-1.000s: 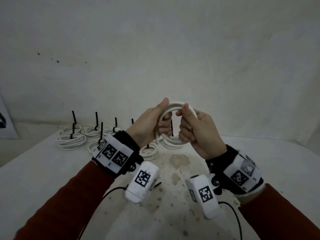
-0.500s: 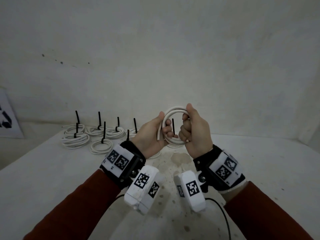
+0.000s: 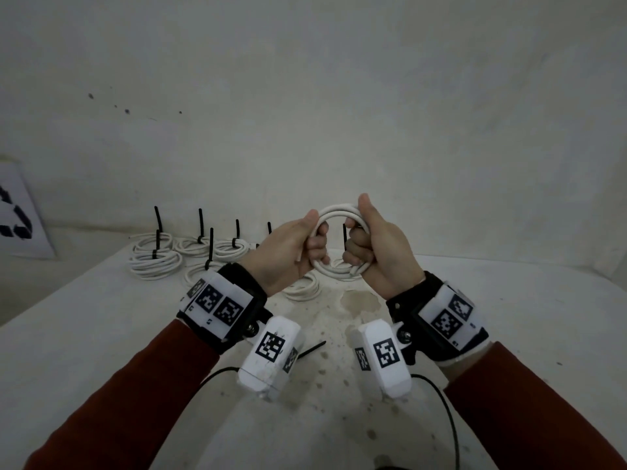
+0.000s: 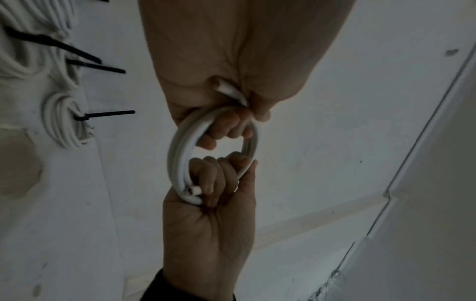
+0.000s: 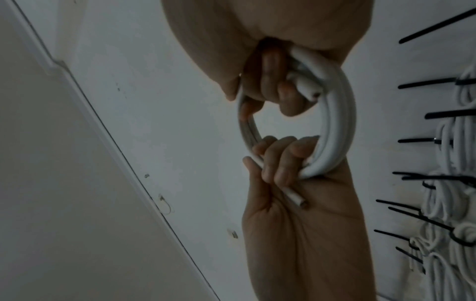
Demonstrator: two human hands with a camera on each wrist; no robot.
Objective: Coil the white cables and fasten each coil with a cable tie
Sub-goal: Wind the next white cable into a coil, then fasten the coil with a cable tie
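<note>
A white cable coil [image 3: 340,212] of a few turns is held upright above the table, between both hands. My left hand [image 3: 305,245] grips its left side, fingers curled through the ring. My right hand [image 3: 363,245] grips the right side, thumb on top. In the left wrist view the coil [image 4: 177,154] runs from my left hand [image 4: 226,126] down to my right hand [image 4: 211,213]. In the right wrist view one cable end [image 5: 296,198] sticks out of my left hand [image 5: 283,173], and the other end [image 5: 309,91] lies by my right hand [image 5: 273,81]. No tie is on this coil.
Several tied coils [image 3: 154,261] with upright black tie tails lie at the table's back left; they also show as tied coils [image 4: 64,122] and tied coils [image 5: 450,203]. A loose black cable tie [image 3: 310,349] lies on the stained table [image 3: 509,334] under my wrists. A wall stands close behind.
Half a second ago my hands were pressed close with the coil squeezed narrow. They have since spread slightly apart, and the coil is a rounder ring.
</note>
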